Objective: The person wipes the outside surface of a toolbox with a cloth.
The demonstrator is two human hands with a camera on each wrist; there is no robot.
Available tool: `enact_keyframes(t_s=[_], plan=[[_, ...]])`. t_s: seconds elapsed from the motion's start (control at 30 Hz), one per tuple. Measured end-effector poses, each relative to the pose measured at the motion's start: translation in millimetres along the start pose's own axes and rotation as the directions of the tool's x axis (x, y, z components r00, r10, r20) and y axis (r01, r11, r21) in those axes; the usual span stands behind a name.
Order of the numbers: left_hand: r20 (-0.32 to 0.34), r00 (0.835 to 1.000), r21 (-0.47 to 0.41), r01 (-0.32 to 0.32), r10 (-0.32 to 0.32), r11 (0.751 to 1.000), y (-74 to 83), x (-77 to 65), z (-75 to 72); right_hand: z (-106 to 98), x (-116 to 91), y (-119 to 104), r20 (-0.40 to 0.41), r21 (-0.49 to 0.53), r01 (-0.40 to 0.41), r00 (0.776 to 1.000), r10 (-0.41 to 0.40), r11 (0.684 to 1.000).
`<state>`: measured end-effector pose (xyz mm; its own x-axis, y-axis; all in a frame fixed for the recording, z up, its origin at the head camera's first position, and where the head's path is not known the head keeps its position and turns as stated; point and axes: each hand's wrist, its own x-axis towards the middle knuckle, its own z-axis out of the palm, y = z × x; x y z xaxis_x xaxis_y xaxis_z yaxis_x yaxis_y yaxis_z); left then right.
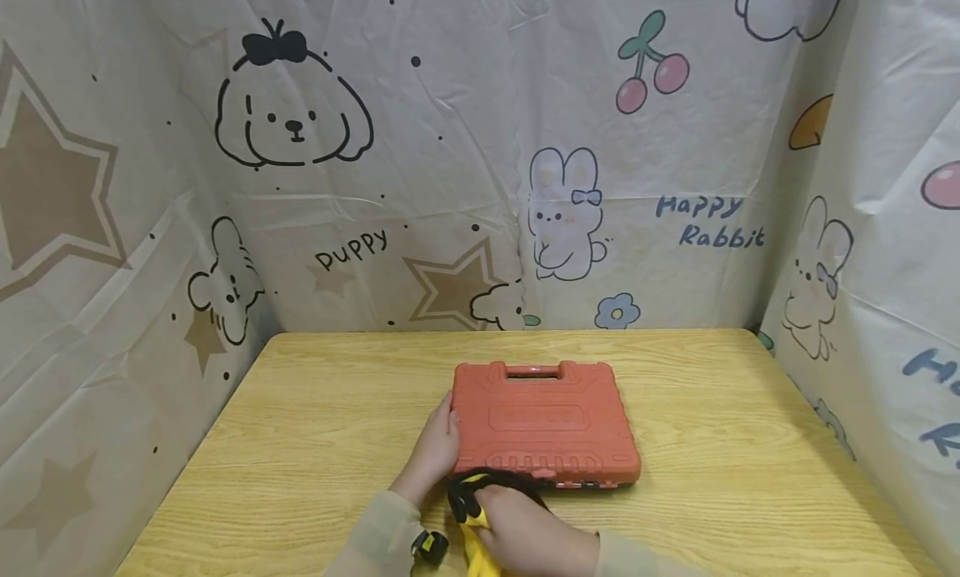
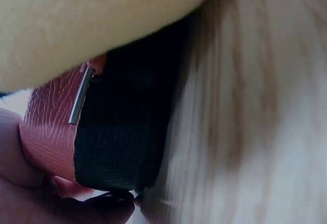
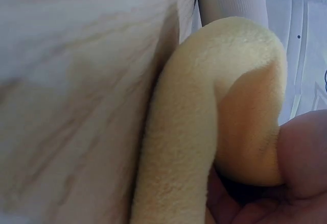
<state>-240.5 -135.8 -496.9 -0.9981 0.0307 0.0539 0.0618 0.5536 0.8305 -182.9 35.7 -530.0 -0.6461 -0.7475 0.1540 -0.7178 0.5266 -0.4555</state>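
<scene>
The left hand (image 2: pixel 30 198) grips a red-and-black case (image 2: pixel 122 152) with a metal pin (image 2: pixel 80 97); yellow cloth (image 2: pixel 87 25) partly hides the case, the table (image 2: pixel 245 106) beneath it.

Soft, even light over tabletop (image 1: pixel 322 418); faint shadow along red case (image 1: pixel 547 431). Left wrist view dim, red case's dark side murky, tabletop blurred. Right wrist view hazy; yellow fabric (image 3: pixel 176 147) shaded inside fold.

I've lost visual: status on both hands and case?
Left hand holds left side of red case. Right hand grips yellow-and-black cloth. Cloth hides part of case's near edge.
</scene>
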Motion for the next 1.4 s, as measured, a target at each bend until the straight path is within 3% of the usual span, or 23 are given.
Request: enact_keyframes(t_s=[0.17,0.33,0.4,0.67,0.97,1.4], plan=[[-0.007,1.0,0.006,-0.004,0.004,1.0,-0.5,-0.1,0.3,-20.4,-6.9,-14.5,0.078,0.058,-0.027,0.997,0.022,0.998],[-0.017,1.0,0.025,-0.012,0.012,1.0,0.0,-0.5,0.3,-54.5,-14.9,-40.3,0.2,0.197,-0.171,0.971,0.131,0.965],[-0.018,1.0,0.032,-0.011,0.011,0.999,0.3,-0.9,0.2,-63.6,-18.2,-43.9,0.216,0.205,-0.202,0.964,0.157,0.958],[-0.008,1.0,0.049,-0.005,0.006,0.999,0.0,-0.2,-0.2,-92.5,-33.7,-43.0,0.073,0.254,-0.14,0.989,0.126,0.957],[0.006,1.0,0.022,0.018,-0.018,1.0,-2.5,0.7,-1.0,-124.4,-44.9,-41.6,0.002,0.361,-0.2,0.977,0.214,0.911],[0.015,0.998,-0.082,0.06,-0.059,0.995,-1.4,1.7,-9.5,-145.8,-51.0,-32.7,-0.083,0.325,-0.181,0.972,0.218,0.928]])
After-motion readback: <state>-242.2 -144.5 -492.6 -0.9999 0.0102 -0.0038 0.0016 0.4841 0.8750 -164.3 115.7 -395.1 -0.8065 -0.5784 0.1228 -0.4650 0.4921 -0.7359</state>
